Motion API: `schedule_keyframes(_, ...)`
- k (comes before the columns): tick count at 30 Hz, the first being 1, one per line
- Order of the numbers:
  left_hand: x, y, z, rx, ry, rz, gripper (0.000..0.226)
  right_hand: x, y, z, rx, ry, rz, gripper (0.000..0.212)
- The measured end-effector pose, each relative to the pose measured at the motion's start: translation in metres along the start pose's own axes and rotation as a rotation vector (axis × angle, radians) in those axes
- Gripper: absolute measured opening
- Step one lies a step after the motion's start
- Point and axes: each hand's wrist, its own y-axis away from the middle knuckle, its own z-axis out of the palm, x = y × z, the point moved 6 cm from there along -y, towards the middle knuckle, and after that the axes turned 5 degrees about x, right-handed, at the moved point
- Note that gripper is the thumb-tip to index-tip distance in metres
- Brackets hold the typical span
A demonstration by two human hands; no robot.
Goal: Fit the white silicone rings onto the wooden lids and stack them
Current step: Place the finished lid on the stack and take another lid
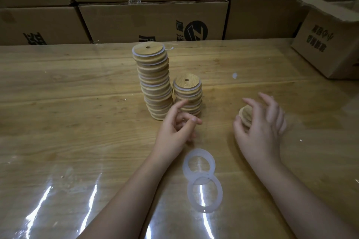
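Lids of round pale wood, each collared with a white ring, form a tall leaning stack (155, 83) toward the desk's (68, 103) far edge. A shorter stack of ringed wooden lids (187, 95) stands just beside it, probably begun because the first already tilts. In front of the shorter stack hovers the left hand (174, 128), its fingers loosely curled and apart with nothing visible between them. Nearer the front edge lie two loose white silicone rings (198, 163), overlapping, likely kept within easy reach for fitting. Further right, the right hand (260, 128) arches over a bare round wooden lid (245, 117), thumb against its rim. Its spread fingers are blurred and hide most of the lid, so I cannot tell whether they clamp it. A brown cardboard box (328, 44), cut off by the frame, sits at the far right corner.
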Motion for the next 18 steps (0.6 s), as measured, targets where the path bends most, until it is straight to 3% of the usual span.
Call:
schedule_keyframes(3,0.0,0.005,0.005,-0.075,-0.065,-0.026,0.013,0.005,-0.002,0.004,-0.046,-0.011,0.037,0.045)
schedule_keyframes(12,-0.001,0.008,0.01,-0.16,-0.11,-0.053,0.008,-0.015,0.002,0.001,-0.025,-0.203,-0.212,0.05)
schedule_keyframes(18,-0.004,0.008,0.017,-0.243,-0.024,-0.099,0.041,-0.047,0.023,0.01,-0.228,-0.379,-0.533,0.051)
